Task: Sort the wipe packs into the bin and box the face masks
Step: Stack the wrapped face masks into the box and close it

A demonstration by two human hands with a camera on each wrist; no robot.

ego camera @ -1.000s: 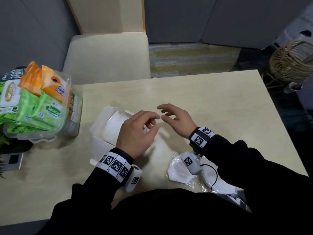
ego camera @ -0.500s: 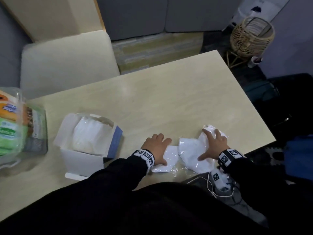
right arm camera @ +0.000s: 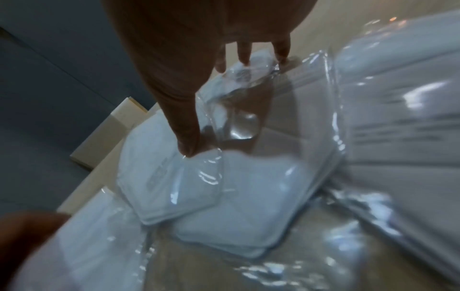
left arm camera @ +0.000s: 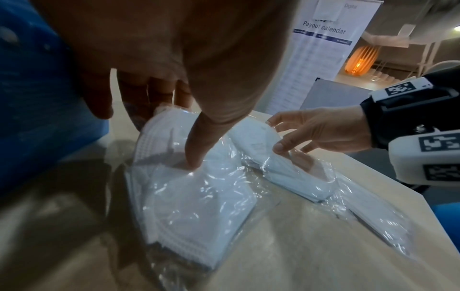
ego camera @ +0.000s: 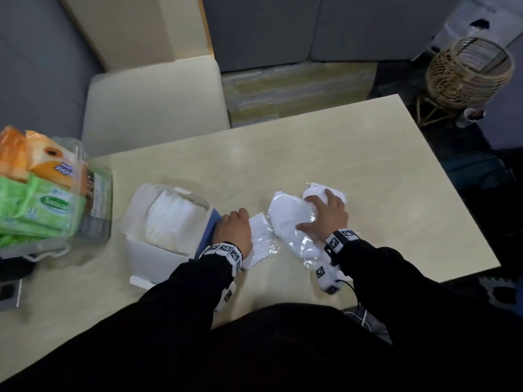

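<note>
Several white face masks in clear wrappers lie on the table's near side. My left hand (ego camera: 236,222) (left arm camera: 176,133) holds one wrapped mask (ego camera: 261,236) (left arm camera: 199,206), thumb on top and fingers curled round its far edge, right beside the blue side of the open white mask box (ego camera: 158,264). My right hand (ego camera: 322,210) (left arm camera: 278,135) (right arm camera: 219,106) grips a second wrapped mask (ego camera: 285,216) (left arm camera: 293,173) (right arm camera: 174,181), with its fingertips reaching a third (ego camera: 314,189). The box holds a white stack of masks. Green wipe packs (ego camera: 42,205) and orange wipe packs (ego camera: 42,159) fill the clear bin (ego camera: 96,222) at the far left.
A cream chair (ego camera: 152,103) stands behind the table. A wicker basket (ego camera: 467,72) sits on the floor at the back right. The table's right corner (ego camera: 492,264) lies close to my right arm. A small device (ego camera: 8,290) rests at the left edge.
Both hands left the space above the box and came down on the wrapped masks near the front edge. Since half a second ago my left hand has drawn closer to the box.
</note>
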